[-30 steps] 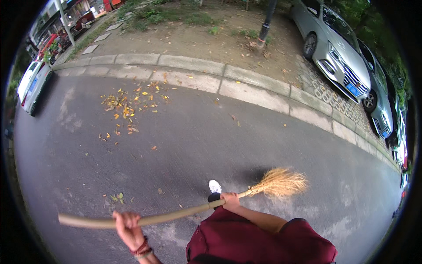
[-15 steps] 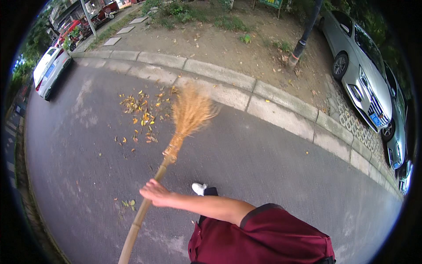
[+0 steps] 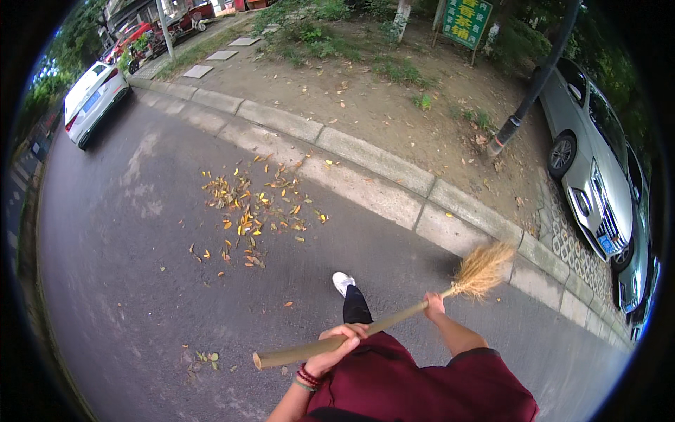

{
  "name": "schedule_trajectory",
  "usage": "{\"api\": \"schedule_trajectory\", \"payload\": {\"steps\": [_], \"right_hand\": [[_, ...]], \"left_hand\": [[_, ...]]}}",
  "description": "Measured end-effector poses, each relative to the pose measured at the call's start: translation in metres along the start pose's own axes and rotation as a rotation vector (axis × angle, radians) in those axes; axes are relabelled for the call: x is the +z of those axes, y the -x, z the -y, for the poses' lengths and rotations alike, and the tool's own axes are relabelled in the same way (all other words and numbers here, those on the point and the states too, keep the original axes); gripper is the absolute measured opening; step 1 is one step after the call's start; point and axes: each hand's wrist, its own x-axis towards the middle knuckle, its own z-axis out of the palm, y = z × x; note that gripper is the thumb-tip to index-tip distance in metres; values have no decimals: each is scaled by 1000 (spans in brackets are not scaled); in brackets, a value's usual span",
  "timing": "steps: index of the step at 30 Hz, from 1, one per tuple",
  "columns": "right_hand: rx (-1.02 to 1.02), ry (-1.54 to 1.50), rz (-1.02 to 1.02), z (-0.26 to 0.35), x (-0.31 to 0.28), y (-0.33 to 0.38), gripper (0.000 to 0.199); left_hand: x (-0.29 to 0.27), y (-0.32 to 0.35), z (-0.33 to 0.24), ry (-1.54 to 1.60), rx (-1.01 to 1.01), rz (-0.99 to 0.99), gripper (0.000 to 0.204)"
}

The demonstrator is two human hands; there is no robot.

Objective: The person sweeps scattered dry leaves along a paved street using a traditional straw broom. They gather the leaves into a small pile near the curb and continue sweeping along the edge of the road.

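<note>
A broom (image 3: pixel 397 318) lies slantwise across the front of the person's body, its butt end low on the left and its head up to the right. The handle is a smooth, pale tan pole like bamboo; the bristle head (image 3: pixel 482 271) is golden straw, bound narrow at the neck and flaring into a loose, feathery fan. The left hand (image 3: pixel 339 348) has its fingers wrapped around the handle near the butt end, beaded bracelets (image 3: pixel 307 376) at its wrist. The right hand (image 3: pixel 434 304) is clamped around it close below the binding. The bristles overlap the pale kerb strip (image 3: pixel 450 228) in this view, though I cannot tell whether they touch it.

Yellow and brown leaves (image 3: pixel 249 207) lie scattered on the grey road (image 3: pixel 140 281), ahead and to the left, well apart from the bristles. A raised kerb (image 3: pixel 373 156) runs along the far edge; beyond it stand a dark post (image 3: pixel 538 84) and a silver car (image 3: pixel 598 169). A white car (image 3: pixel 91 98) stands on the road at far left.
</note>
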Motion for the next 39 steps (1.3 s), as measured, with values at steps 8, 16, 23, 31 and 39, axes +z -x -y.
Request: {"api": "schedule_trajectory", "payload": {"steps": [8, 16, 23, 31, 39], "right_hand": [[-326, -472, 30, 256, -11, -172, 19], [-1006, -790, 332, 555, -19, -311, 20], [-1220, -808, 342, 563, -76, -303, 23], [-1271, -97, 925, 376, -13, -229, 12], [-1906, 171, 927, 353, -105, -84, 21]], "left_hand": [[-77, -50, -155, -318, 295, -719, 18], [-22, -54, -216, -769, 567, -1251, 28], [-18, 4, -185, -533, 769, -1500, 30], [85, 43, -113, -324, 906, -1559, 31], [375, 138, 52, -143, 1473, -2313, 39]]}}
